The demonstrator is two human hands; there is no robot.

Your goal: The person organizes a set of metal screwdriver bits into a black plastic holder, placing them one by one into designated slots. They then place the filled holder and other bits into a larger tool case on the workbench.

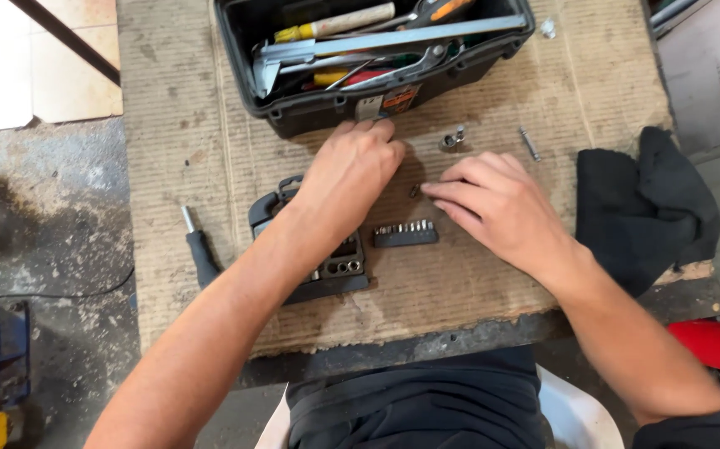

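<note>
Hands over cardboard sheet (476,91), both palm-down. Left hand (350,170) reaches forward, fingers bunched loosely, tips at the front wall of the black toolbox (310,116), right by its latch; can't tell if they grip anything. Right hand (493,204) lies flat, fingers together and extended toward the left hand, tips meeting a small dark part (415,191) on the cardboard. Can't tell whether it's pinched or just touched; part is mostly hidden.

Bit strip (406,234) lies just below the right fingertips, near but apart, between the 2 wrists. Socket set case (331,266) sits under the left forearm, partly covered. Small chrome socket (453,138) lies just beyond the right fingers, near the toolbox corner; thin metal extension piece (530,143) further out past the right knuckles. Screwdriver handle (200,254) lies outboard of the left forearm, well apart from the fingers.

Toolbox is open, holds a caliper (377,43) and assorted handled tools. Black cloth (647,204) bunched outboard of the right wrist at the cardboard's edge.

Open room: bare cardboard between left forearm and the sheet's outer edge, and a strip near the front edge below the bit strip. Toolbox blocks forward travel for the left fingers.
</note>
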